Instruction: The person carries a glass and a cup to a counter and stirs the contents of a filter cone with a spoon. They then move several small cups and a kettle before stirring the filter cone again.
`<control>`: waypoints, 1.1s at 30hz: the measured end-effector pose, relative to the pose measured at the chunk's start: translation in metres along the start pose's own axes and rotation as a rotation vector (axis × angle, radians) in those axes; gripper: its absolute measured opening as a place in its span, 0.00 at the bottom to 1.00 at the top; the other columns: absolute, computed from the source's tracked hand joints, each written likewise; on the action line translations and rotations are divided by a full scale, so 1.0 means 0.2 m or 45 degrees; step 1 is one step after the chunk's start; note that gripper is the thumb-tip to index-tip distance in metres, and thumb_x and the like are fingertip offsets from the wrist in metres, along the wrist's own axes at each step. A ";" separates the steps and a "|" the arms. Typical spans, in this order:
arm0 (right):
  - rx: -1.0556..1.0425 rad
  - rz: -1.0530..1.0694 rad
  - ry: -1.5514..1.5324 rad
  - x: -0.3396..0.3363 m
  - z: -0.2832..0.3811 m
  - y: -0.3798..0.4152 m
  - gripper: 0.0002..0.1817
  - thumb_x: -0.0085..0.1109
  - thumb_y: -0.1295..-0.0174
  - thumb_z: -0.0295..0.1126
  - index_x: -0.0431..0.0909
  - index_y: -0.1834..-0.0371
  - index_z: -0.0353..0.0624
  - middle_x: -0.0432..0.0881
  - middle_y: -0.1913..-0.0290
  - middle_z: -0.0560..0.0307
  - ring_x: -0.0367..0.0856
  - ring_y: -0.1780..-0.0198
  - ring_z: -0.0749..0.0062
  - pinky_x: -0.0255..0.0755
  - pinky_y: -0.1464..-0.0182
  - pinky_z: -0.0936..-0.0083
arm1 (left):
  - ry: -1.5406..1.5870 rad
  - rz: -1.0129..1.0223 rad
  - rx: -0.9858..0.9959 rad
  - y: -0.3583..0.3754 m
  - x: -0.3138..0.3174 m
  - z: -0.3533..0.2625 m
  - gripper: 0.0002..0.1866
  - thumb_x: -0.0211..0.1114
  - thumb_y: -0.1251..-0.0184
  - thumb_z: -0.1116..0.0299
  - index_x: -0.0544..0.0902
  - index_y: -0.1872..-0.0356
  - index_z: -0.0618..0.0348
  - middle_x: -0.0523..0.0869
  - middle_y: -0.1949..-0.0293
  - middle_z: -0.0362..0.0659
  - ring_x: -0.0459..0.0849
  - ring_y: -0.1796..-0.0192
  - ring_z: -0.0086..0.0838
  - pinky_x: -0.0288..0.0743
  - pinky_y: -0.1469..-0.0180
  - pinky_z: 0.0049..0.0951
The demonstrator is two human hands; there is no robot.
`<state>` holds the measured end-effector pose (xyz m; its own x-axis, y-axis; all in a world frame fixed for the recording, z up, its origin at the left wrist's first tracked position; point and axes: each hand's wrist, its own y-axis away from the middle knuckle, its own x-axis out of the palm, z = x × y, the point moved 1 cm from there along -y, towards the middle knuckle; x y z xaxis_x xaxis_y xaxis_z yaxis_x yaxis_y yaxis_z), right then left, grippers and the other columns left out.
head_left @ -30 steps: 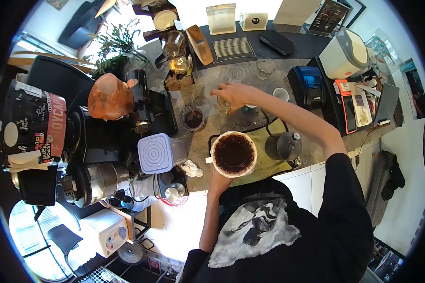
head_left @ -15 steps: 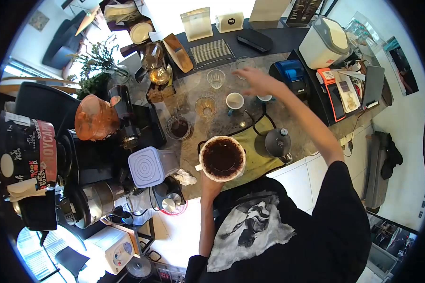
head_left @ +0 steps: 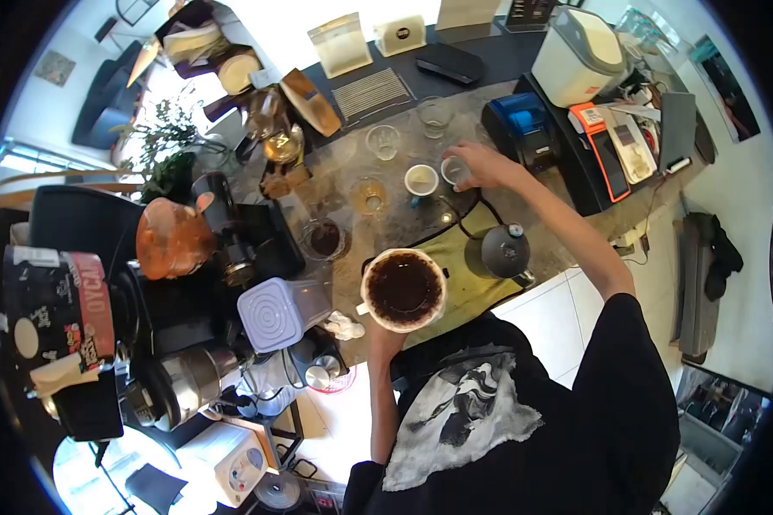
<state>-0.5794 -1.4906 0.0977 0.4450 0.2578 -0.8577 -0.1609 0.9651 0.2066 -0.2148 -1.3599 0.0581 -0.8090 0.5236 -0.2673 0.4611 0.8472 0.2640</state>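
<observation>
A white coffee dripper (head_left: 366,311) lined with a filter full of wet dark coffee grounds (head_left: 404,287) is at the counter's front. My left hand (head_left: 388,340) is closed beneath its near side, the fingers mostly hidden. My right hand (head_left: 483,166) reaches across and closes its fingers around a small cup (head_left: 454,171). Just left of that cup stands a white cup (head_left: 421,180) with a blue handle. A black gooseneck kettle (head_left: 504,252) rests on a yellow-green cloth (head_left: 457,289), right of the dripper.
Clear glasses (head_left: 383,142) stand farther back, beside a glass with amber liquid (head_left: 369,196). A glass with dark contents (head_left: 325,239) is to the left. A lidded container (head_left: 270,309), a grinder (head_left: 176,238) and a printer (head_left: 520,129) flank the workspace.
My right hand has come down from near the back glass onto the small cup and closed around it. My left hand and the dripper stay nearly still; the view has shifted slightly.
</observation>
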 end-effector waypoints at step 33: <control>-0.524 0.080 -0.307 -0.07 0.81 -0.53 0.35 0.61 0.36 0.55 0.72 0.37 0.38 0.84 0.54 0.40 0.84 0.51 0.50 0.77 0.47 0.62 | 0.573 -0.264 0.435 0.07 -0.22 -0.11 0.56 0.57 0.42 0.26 0.52 0.23 0.58 0.62 0.26 0.55 0.55 0.23 0.42 0.44 0.23 0.41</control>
<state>-0.4259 -1.5886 0.1639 0.6066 0.3656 -0.7059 -0.5081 0.8612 0.0094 -0.1801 -1.3743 0.0930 -0.9350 0.3177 0.1573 0.3078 0.9477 -0.0844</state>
